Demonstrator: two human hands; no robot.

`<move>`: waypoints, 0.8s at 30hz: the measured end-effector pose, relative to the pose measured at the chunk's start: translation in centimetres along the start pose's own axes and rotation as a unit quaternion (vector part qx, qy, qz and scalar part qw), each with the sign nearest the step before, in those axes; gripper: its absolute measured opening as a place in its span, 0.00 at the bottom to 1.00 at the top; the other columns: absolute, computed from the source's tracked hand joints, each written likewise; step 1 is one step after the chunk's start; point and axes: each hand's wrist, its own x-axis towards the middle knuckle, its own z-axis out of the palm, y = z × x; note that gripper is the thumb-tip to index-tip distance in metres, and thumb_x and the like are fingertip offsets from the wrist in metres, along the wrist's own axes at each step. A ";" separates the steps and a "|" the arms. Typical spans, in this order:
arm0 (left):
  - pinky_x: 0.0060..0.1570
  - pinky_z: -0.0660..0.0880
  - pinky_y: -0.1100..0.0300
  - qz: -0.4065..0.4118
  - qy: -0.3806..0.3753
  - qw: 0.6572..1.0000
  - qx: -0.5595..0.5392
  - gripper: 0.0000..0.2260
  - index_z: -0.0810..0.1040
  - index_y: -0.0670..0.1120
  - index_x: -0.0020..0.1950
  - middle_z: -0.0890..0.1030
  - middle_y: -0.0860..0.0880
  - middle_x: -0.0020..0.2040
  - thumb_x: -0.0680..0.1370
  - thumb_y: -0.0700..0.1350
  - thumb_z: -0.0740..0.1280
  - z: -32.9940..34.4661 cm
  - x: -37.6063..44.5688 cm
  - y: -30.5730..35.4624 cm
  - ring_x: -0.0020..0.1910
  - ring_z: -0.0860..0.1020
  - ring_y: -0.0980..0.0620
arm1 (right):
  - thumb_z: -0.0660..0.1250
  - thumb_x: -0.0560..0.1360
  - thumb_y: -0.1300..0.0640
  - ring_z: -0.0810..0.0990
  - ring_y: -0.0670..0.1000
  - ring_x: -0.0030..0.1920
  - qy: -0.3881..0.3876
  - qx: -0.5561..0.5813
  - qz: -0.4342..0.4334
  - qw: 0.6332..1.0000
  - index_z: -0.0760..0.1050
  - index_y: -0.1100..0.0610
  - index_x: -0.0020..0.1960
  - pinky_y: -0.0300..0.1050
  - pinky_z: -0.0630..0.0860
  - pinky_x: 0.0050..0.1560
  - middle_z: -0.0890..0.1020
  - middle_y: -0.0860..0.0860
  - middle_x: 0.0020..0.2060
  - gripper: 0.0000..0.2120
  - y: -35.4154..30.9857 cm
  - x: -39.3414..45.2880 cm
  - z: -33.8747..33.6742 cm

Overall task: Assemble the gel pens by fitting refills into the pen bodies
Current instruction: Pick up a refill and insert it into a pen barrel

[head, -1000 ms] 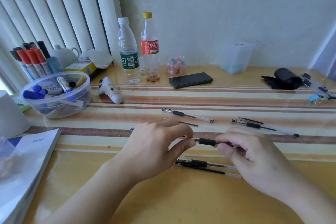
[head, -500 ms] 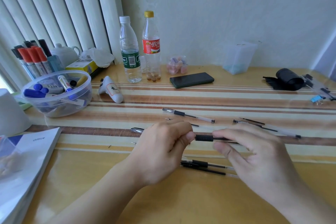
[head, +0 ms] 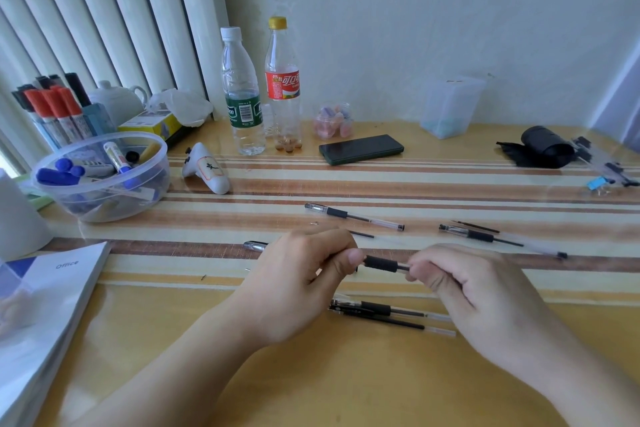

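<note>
We are pinching one pen between both hands just above the bench, left fingers at its tip end, right fingers curled round the barrel, judging it mid-assembly, while four pens and loose refills are lying apart.

Centre of frame: held pen, between left hand and right hand
Upper centre: two bottles
Left: bowl

"Office" reads on the white booklet cover; red bottle label carries Chinese characters, green bottle label only "...on" legible.
</note>
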 end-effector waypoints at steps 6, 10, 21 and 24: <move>0.34 0.70 0.54 -0.027 0.002 0.999 -0.032 0.16 0.76 0.48 0.39 0.74 0.49 0.33 0.80 0.55 0.59 0.3 -0.1 0.2 0.34 0.71 0.50 | 0.64 0.68 0.37 0.73 0.50 0.28 0.007 -0.018 0.019 1.000 0.67 0.41 0.45 0.36 0.69 0.28 0.75 0.33 0.43 0.11 -0.2 0.0 -0.4; 0.33 0.68 0.64 -0.049 -0.001 0.997 -0.052 0.07 0.80 0.48 0.41 0.75 0.54 0.32 0.78 0.46 0.65 -0.1 -0.1 0.5 0.33 0.72 0.55 | 0.61 0.69 0.34 0.77 0.37 0.36 -0.016 -0.031 0.025 0.999 0.73 0.38 0.52 0.34 0.71 0.32 0.79 0.35 0.38 0.15 -0.1 0.0 -0.3; 0.27 0.64 0.67 -0.116 0.098 0.988 -0.040 0.08 0.79 0.47 0.37 0.72 0.53 0.25 0.76 0.41 0.66 -1.6 0.4 -0.7 0.24 0.66 0.57 | 0.71 0.71 0.50 0.79 0.44 0.39 0.115 -0.027 0.133 0.984 0.77 0.44 0.41 0.38 0.73 0.34 0.80 0.47 0.36 0.04 4.5 0.3 -4.6; 0.30 0.66 0.69 -0.084 0.062 0.994 -0.041 0.07 0.79 0.48 0.37 0.74 0.54 0.27 0.76 0.42 0.67 -0.6 0.1 0.3 0.26 0.70 0.60 | 0.72 0.69 0.43 0.79 0.41 0.43 0.076 0.115 0.021 0.990 0.83 0.46 0.45 0.26 0.71 0.36 0.81 0.44 0.43 0.09 2.1 0.4 -3.8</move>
